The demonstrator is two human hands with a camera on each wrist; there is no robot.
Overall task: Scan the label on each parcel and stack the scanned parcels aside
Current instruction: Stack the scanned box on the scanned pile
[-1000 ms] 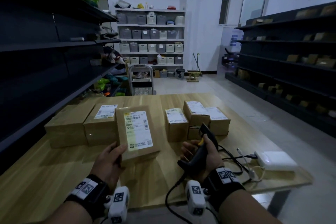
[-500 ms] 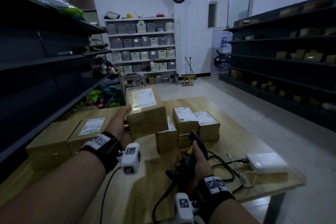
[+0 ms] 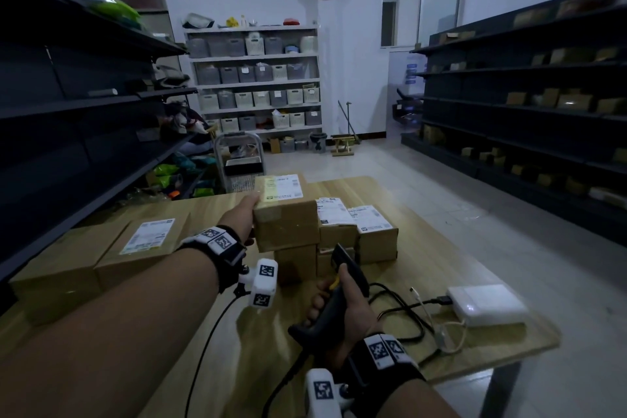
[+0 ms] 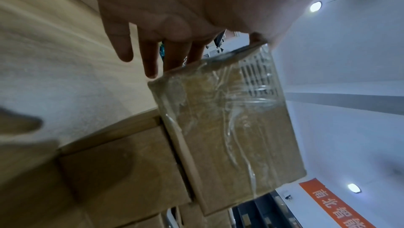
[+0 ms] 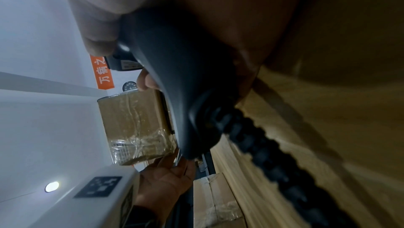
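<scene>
My left hand (image 3: 245, 218) grips a brown cardboard parcel (image 3: 285, 218) by its left end, thumb on top and fingers (image 4: 150, 62) underneath. Its white label (image 3: 282, 187) faces up. The parcel is level, right over a lower box (image 3: 296, 263) in the middle group; I cannot tell whether it rests on that box. The left wrist view shows its taped end (image 4: 229, 128). My right hand (image 3: 344, 310) grips the black corded scanner (image 3: 342, 282) near the table's front, its head pointing at the boxes. The right wrist view shows the scanner handle (image 5: 174, 79) and the held parcel (image 5: 135, 124).
Two labelled parcels (image 3: 369, 231) stand stacked right of the held one. Two larger boxes (image 3: 146, 244) lie on the left of the wooden table (image 3: 420, 210). A white box (image 3: 486, 304) with cables sits at the right front. Dark shelving lines both sides.
My left hand has carried the parcel from the table's front, where it stood with the label toward me, forward and right over the middle boxes, label now up. The scanner hand barely moved.
</scene>
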